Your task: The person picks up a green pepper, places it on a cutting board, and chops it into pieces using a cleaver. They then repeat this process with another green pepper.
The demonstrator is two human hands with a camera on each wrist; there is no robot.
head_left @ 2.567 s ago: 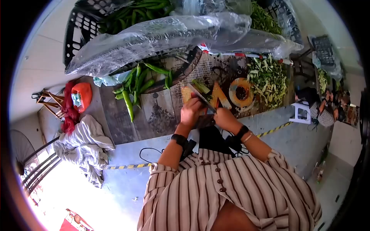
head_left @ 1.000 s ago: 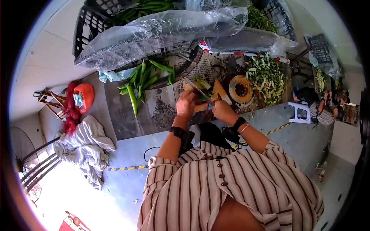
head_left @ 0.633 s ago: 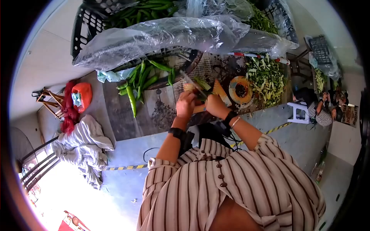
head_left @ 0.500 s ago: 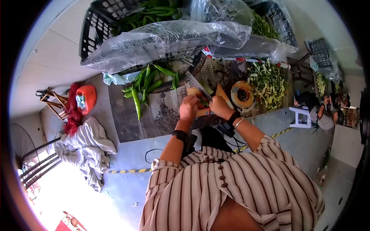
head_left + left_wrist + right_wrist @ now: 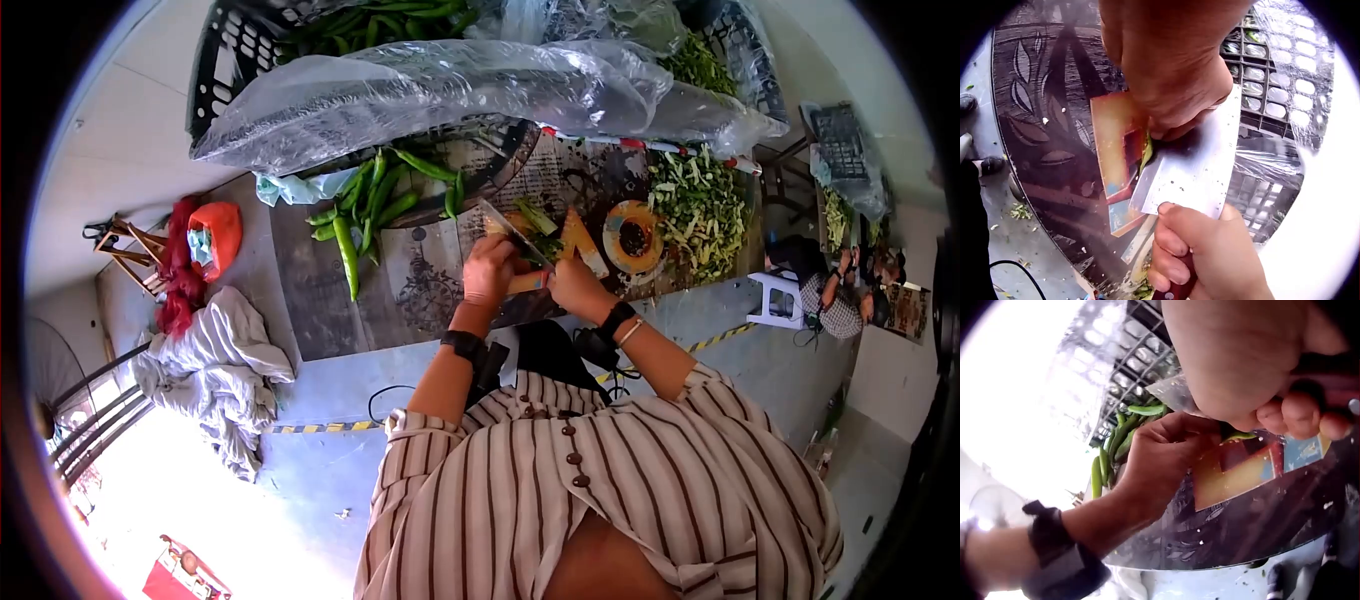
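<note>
My right hand [image 5: 578, 285] grips a cleaver by its dark red handle [image 5: 1179, 286], thumb against the blade. The broad steel blade [image 5: 1200, 165] stands right beside the fingertips of my left hand [image 5: 488, 270]. Those fingers are bent down and pinch a green chili pepper [image 5: 1147, 153], most of it hidden under the hand. In the right wrist view, a strip of the pepper [image 5: 1241, 435] shows beyond the fingers, over an orange and red printed patch [image 5: 1235, 481] of the table top. Split green pepper pieces [image 5: 538, 215] lie just past the blade.
Whole green chilies [image 5: 365, 205] lie left on the patterned table [image 5: 330, 325]. A heap of chopped pepper [image 5: 700, 215] sits right. Behind stands a black crate [image 5: 215, 75] draped in clear plastic [image 5: 420, 90]. Another person [image 5: 840, 300] is at far right, near a white stool [image 5: 778, 298].
The right hand and cleaver swing in close to the left hand about half a second ago, then back slightly right. The left hand stays at the pepper. The head view shifts a little.
</note>
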